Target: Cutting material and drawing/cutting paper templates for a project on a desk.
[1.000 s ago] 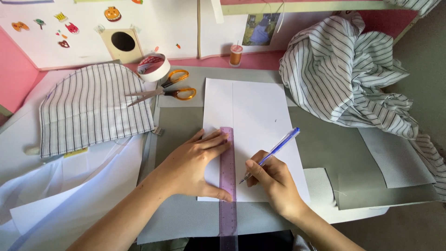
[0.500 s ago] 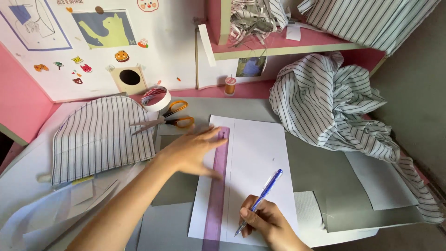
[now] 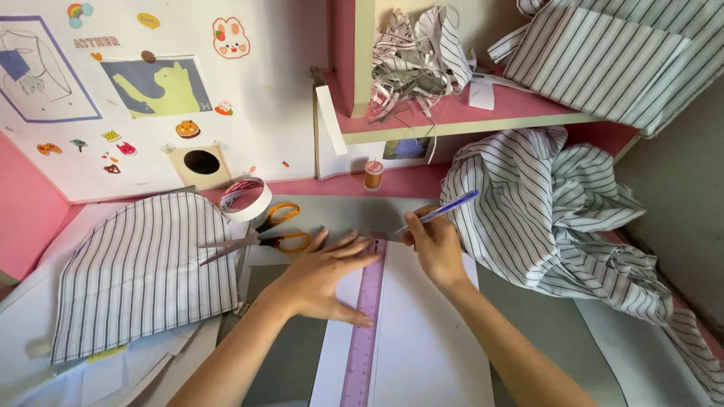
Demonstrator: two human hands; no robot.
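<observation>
Colourful stickers and a cat picture on the white wall.

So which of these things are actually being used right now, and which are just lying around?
In use:
- left hand pressing the purple ruler
- right hand holding the blue pen
- white paper sheet under both

Lying about:
- orange-handled scissors
- tape roll
- thread spool
- flat striped fabric piece
- crumpled striped cloth

The ruler was purple and the paper under it white. The pen was blue. The scissors had orange handles. The cloth had grey-white stripes. The wall was pink.
</observation>
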